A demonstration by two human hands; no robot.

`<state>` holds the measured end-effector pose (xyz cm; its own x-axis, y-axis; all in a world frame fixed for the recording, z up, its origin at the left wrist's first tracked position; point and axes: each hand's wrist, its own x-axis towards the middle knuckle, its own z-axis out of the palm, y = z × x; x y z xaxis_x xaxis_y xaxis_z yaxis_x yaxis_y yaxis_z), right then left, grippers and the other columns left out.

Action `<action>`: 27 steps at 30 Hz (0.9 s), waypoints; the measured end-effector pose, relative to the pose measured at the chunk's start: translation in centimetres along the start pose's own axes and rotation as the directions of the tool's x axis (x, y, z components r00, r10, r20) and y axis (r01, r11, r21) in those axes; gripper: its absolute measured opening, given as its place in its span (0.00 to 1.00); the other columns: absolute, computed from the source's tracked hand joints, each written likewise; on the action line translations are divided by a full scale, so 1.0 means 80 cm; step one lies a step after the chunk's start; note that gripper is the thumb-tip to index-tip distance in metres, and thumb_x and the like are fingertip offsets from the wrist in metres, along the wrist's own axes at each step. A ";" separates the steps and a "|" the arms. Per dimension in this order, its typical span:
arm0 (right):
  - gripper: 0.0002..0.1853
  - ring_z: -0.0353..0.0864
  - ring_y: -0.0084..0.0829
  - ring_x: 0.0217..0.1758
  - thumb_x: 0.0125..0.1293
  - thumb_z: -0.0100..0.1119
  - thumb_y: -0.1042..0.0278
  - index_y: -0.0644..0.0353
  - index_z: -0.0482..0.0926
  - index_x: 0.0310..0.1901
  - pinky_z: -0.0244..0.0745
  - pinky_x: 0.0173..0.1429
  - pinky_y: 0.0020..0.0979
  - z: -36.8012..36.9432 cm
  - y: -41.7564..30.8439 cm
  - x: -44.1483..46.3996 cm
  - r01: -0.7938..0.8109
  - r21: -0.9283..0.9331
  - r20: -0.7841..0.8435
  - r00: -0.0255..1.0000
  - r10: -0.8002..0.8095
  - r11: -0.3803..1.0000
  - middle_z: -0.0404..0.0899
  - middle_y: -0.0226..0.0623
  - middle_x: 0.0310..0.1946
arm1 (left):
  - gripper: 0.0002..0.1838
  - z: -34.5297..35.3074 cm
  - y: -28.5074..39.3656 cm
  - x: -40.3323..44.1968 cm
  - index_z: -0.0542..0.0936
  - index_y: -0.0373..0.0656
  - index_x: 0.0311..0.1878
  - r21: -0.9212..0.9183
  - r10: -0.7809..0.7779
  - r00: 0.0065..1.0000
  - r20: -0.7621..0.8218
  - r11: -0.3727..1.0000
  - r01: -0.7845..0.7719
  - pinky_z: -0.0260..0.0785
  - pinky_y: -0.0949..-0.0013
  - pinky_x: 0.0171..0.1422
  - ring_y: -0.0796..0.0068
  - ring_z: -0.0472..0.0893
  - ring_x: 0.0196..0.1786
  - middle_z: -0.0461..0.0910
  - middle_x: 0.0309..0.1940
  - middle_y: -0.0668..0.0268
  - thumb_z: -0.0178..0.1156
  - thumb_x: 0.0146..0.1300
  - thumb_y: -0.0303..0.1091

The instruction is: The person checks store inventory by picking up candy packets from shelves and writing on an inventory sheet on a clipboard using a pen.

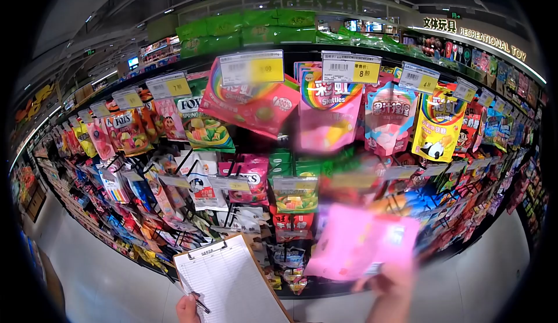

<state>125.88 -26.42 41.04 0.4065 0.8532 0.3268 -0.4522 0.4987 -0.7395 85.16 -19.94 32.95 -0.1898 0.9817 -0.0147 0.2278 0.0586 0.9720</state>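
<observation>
At the lower right my right hand (pixel 390 280) is closed on a pink candy bag (pixel 343 244), and both are blurred by motion. My left hand (pixel 187 308), at the bottom left, has its fingers closed around a black pen (pixel 201 303) beside the edge of a clipboard (pixel 229 282) with a lined paper sheet. Above, a red Skittles bag (pixel 250 99) hangs tilted on the rack. To its right hangs a pink Skittles bag (pixel 328 114), its lower part blurred. A yellow Skittles bag (pixel 439 126) hangs farther right.
Long shelves of hanging candy bags curve across the view. Price tags (pixel 351 67) stick out along the upper row. Green bags (pixel 250 27) stand on the top shelf. Pale floor (pixel 93 247) shows below the shelves.
</observation>
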 end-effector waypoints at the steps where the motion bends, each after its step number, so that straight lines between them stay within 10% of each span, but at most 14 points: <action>1: 0.36 0.84 0.57 0.44 0.59 0.63 0.72 0.73 0.57 0.67 0.88 0.27 0.52 0.008 0.003 0.008 0.067 0.080 -0.003 0.998 -0.067 0.994 0.75 0.61 0.53 | 0.15 -0.001 -0.010 -0.001 0.81 0.35 0.42 -0.089 -0.014 1.000 -0.028 0.996 0.011 0.59 0.72 0.35 0.80 0.67 0.33 0.74 0.30 0.71 0.51 0.71 0.38; 5: 0.34 0.83 0.57 0.47 0.62 0.60 0.72 0.73 0.58 0.67 0.87 0.20 0.47 0.011 0.020 0.025 0.185 0.101 -0.043 0.982 -0.182 0.977 0.77 0.59 0.49 | 0.14 -0.020 -0.047 0.002 0.81 0.36 0.42 -0.141 -0.027 0.997 -0.075 0.990 0.016 0.57 0.75 0.34 0.81 0.66 0.32 0.73 0.30 0.72 0.51 0.70 0.37; 10: 0.27 0.84 0.36 0.46 0.61 0.63 0.70 0.72 0.70 0.61 0.82 0.49 0.36 0.047 0.021 0.037 0.271 -0.012 -0.132 0.954 -0.270 0.963 0.79 0.45 0.52 | 0.15 -0.026 -0.052 0.000 0.80 0.35 0.46 -0.236 -0.062 0.992 -0.107 0.971 0.036 0.58 0.75 0.35 0.81 0.68 0.33 0.75 0.32 0.71 0.50 0.70 0.38; 14: 0.24 0.84 0.39 0.27 0.65 0.61 0.69 0.76 0.68 0.56 0.80 0.17 0.34 0.060 0.022 0.048 0.343 -0.135 -0.072 0.932 -0.355 0.930 0.80 0.52 0.41 | 0.16 -0.027 -0.046 0.000 0.80 0.35 0.47 -0.245 -0.075 0.992 -0.100 0.968 0.049 0.60 0.73 0.36 0.80 0.69 0.34 0.75 0.32 0.70 0.49 0.71 0.38; 16: 0.19 0.78 0.21 0.33 0.59 0.65 0.71 0.70 0.76 0.50 0.75 0.40 0.23 0.090 0.011 0.046 0.177 -0.031 -0.209 0.961 -0.179 0.984 0.77 0.28 0.31 | 0.17 -0.029 -0.045 -0.001 0.80 0.34 0.47 -0.223 -0.079 0.993 -0.089 0.973 0.058 0.60 0.72 0.37 0.80 0.69 0.35 0.75 0.32 0.69 0.48 0.71 0.38; 19: 0.23 0.83 0.37 0.26 0.65 0.61 0.68 0.75 0.69 0.55 0.77 0.16 0.32 0.052 0.031 0.050 0.293 -0.095 -0.095 0.949 -0.302 0.951 0.80 0.51 0.41 | 0.16 -0.027 -0.040 -0.002 0.80 0.34 0.47 -0.212 -0.071 0.994 -0.080 0.976 0.052 0.60 0.72 0.37 0.79 0.69 0.35 0.75 0.32 0.69 0.49 0.71 0.38; 27: 0.22 0.83 0.36 0.27 0.67 0.59 0.66 0.73 0.69 0.56 0.76 0.15 0.31 0.057 0.030 0.055 0.337 -0.150 -0.145 0.923 -0.357 0.930 0.80 0.51 0.41 | 0.17 -0.031 -0.046 0.005 0.79 0.33 0.47 -0.212 -0.111 0.993 -0.048 0.972 0.098 0.62 0.72 0.38 0.78 0.70 0.36 0.77 0.34 0.68 0.51 0.72 0.39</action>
<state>122.91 -20.79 43.38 0.6515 0.5869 0.4807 -0.1643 0.7277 -0.6659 81.88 -20.23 29.97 -0.2599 0.9593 -0.1108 0.0004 0.1148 0.9934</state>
